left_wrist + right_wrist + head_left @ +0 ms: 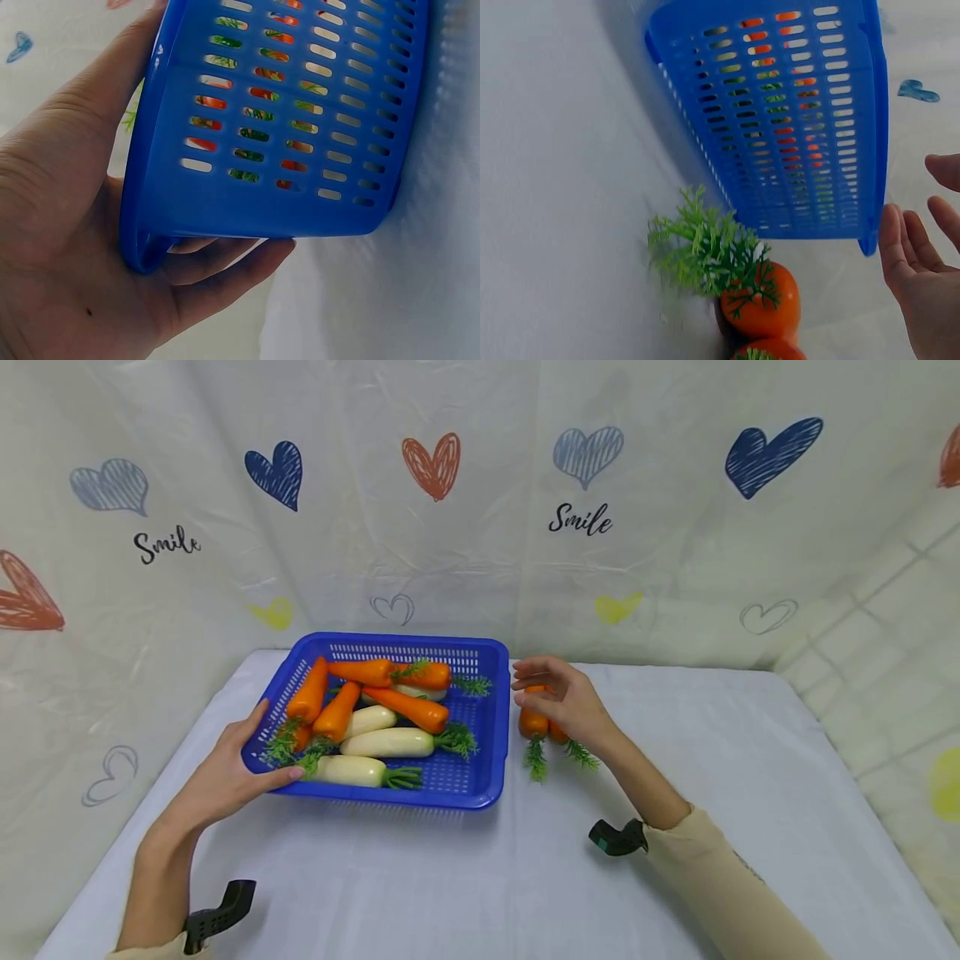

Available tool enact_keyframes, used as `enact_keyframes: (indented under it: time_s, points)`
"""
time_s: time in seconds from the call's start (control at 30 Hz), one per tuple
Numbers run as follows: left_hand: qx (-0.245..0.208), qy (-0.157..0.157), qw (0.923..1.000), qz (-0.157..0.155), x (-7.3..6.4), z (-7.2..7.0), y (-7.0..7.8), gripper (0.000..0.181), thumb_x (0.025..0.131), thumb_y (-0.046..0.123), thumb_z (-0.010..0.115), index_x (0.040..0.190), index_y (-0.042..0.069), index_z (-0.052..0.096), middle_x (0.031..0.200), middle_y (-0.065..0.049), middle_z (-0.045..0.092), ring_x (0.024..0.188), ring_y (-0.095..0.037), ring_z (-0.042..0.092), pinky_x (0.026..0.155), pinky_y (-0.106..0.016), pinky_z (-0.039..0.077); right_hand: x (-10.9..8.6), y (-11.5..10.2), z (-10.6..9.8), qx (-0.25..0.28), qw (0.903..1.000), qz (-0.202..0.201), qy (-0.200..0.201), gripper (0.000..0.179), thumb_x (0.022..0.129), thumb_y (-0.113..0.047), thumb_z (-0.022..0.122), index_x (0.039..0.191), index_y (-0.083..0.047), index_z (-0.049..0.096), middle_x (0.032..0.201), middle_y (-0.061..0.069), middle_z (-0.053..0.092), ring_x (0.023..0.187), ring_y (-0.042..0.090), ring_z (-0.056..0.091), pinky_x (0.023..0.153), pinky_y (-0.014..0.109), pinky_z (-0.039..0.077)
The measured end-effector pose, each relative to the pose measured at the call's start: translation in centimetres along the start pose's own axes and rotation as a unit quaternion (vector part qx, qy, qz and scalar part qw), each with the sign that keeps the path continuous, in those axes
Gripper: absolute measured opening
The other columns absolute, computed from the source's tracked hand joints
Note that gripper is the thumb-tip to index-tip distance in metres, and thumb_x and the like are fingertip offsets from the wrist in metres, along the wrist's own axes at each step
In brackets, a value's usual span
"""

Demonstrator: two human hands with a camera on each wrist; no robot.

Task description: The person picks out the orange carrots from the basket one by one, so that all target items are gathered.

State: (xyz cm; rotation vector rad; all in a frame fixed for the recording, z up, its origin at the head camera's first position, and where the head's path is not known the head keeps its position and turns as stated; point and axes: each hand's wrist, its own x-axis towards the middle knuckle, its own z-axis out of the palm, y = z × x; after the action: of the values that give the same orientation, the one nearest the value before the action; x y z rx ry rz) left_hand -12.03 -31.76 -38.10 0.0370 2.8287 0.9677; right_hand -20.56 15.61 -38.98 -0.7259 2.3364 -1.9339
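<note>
A blue perforated plastic basket (465,781) holds several orange carrots (408,706) and several white radishes (386,743) with green tops. My left hand (232,777) grips its left side, thumb over the front rim; in the left wrist view the other fingers reach around the outer wall (285,202). My right hand (566,697) is beside the basket's right side, above two carrots (534,724) lying on the cloth and partly hiding them. Its fingers are loosely bent with nothing between them. In the right wrist view the fingertips (890,225) are right by the basket's rim.
A white cloth (675,727) covers the table. Behind it hangs a pale curtain (495,552) printed with hearts and the word Smile. Each wrist carries a black camera mount, one on the left (221,910) and one on the right (618,837).
</note>
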Motion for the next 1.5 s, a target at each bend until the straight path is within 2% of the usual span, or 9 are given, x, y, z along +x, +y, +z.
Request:
enact_keyframes:
  time_s: [0.3,0.53,0.7,0.8,1.1,1.5]
  points:
    - [0.002,0.0,1.0,0.003,0.1,0.0,0.4,0.119,0.089,0.052,0.076,0.168,0.018,-0.006,0.161,-0.039,0.019,0.13,-0.054,0.042,0.107,-0.076,0.042,0.4,-0.6,0.9,0.043,0.999,-0.012,-0.005,0.044,0.096,0.0,0.071,0.137,0.009,0.057,0.135,0.029,0.059,0.12,0.035,0.067,0.097,0.022,0.059]
    - [-0.003,0.002,1.0,0.002,0.1,0.0,0.5,0.119,0.089,0.052,0.077,0.168,0.019,-0.007,0.161,-0.039,0.018,0.132,-0.055,0.04,0.109,-0.077,0.04,1.1,-1.3,1.4,0.046,0.9987,-0.015,-0.018,0.042,0.096,-0.001,0.071,0.135,0.004,0.059,0.132,0.01,0.065,0.127,0.046,0.061,0.095,0.026,0.061]
    - [-0.012,0.0,0.9999,0.002,0.0,0.1,0.4,0.119,0.09,0.051,0.077,0.168,0.019,-0.007,0.162,-0.039,0.017,0.134,-0.056,0.039,0.11,-0.077,0.039,1.6,-1.7,2.0,0.059,0.9976,-0.007,-0.035,0.043,0.095,0.003,0.069,0.136,0.007,0.056,0.138,0.024,0.058,0.13,0.05,0.057,0.095,0.025,0.061]
    - [-0.013,-0.001,0.9999,-0.004,-0.3,0.2,0.2,0.119,0.09,0.05,0.077,0.168,0.019,-0.007,0.162,-0.039,0.016,0.134,-0.057,0.038,0.109,-0.077,0.039,1.9,-1.9,2.6,0.062,0.9969,0.0,-0.048,0.042,0.096,0.003,0.069,0.136,0.006,0.056,0.14,0.028,0.055,0.132,0.05,0.056,0.095,0.025,0.061]
    - [-0.006,0.001,1.0,-0.002,-0.5,0.1,-0.1,0.119,0.09,0.05,0.077,0.168,0.019,-0.007,0.161,-0.039,0.018,0.132,-0.056,0.04,0.108,-0.078,0.039,2.6,-2.2,3.4,0.044,0.9968,0.016,-0.065,0.042,0.096,-0.003,0.071,0.135,0.003,0.057,0.145,0.029,0.052,0.134,0.045,0.058,0.099,0.03,0.061]
    - [0.016,-0.005,0.9997,-0.015,-0.2,-0.1,0.4,0.121,0.089,0.056,0.075,0.168,0.017,-0.008,0.161,-0.04,0.018,0.13,-0.056,0.042,0.106,-0.079,0.04,3.8,-2.6,4.3,0.037,0.9961,0.017,-0.078,0.047,0.096,-0.004,0.073,0.138,0.006,0.055,0.146,0.026,0.055,0.135,0.047,0.057,0.099,0.035,0.061]
